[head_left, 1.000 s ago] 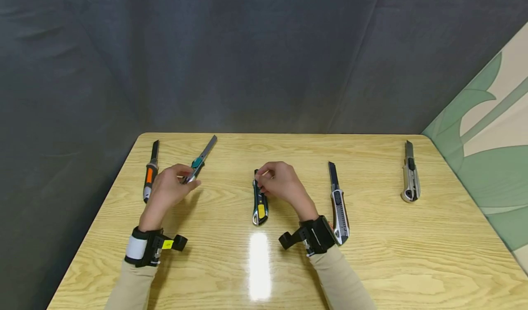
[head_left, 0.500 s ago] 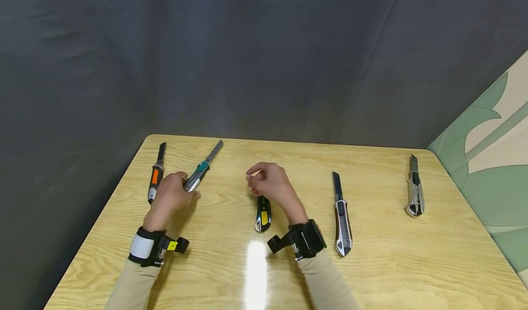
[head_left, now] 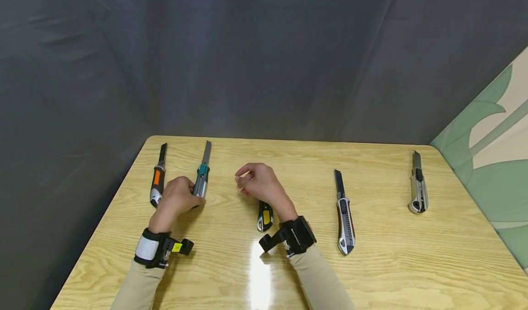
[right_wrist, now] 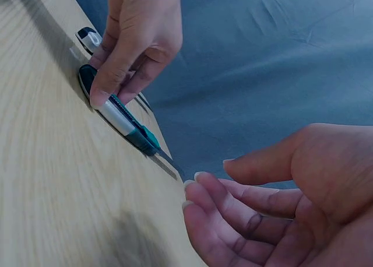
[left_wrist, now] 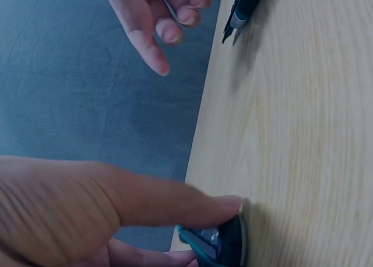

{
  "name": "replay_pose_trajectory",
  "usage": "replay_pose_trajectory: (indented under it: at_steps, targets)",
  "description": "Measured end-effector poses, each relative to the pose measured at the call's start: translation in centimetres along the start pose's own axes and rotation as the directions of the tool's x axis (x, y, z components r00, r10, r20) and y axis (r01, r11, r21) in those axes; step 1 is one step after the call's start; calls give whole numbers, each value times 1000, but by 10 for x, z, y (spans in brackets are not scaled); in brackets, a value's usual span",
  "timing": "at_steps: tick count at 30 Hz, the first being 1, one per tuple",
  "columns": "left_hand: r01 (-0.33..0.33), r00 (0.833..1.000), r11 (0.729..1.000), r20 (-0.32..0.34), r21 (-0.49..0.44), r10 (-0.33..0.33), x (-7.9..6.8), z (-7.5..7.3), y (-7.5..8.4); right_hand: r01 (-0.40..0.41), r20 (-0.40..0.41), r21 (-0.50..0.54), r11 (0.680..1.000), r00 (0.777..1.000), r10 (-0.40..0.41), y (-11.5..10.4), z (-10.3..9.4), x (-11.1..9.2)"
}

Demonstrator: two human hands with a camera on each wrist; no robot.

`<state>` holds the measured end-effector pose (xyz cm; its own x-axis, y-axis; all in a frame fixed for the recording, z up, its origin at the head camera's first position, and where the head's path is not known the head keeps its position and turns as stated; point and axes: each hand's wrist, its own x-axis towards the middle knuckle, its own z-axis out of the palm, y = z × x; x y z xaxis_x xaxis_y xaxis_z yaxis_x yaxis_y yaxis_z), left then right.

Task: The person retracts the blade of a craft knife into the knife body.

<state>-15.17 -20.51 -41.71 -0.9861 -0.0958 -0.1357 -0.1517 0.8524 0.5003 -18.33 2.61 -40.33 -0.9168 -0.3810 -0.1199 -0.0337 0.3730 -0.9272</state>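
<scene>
My left hand pinches the handle of a silver and teal utility knife at the left of the table. Its blade is out and points to the far edge. In the right wrist view, thumb and fingers grip the butt end of that utility knife, which lies close to the wood. My right hand, fingers loosely bent and holding nothing, hovers over a black utility knife with a yellow slider. Hand and wrist hide the upper part of that knife in the head view.
An orange and black utility knife lies left of my left hand. Farther right are a silver and dark red utility knife and a silver one, both with blades out. A dark curtain hangs behind the wooden table.
The teal utility knife has swung from a slant to nearly straight in my left hand. My right hand has left the yellow-slider knife and moved left, above the table.
</scene>
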Motion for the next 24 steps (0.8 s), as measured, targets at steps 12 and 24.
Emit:
replay_pose_trajectory:
  at_steps: [12,24]
  targets:
    - [0,997,998,78,-61,4,-3,5,9,12,47,-7,1000,999,-12,0,9,-2]
    - [-28,996,994,77,-102,36,-5,-3,17,-69,195,152,986,980,38,1,29,7]
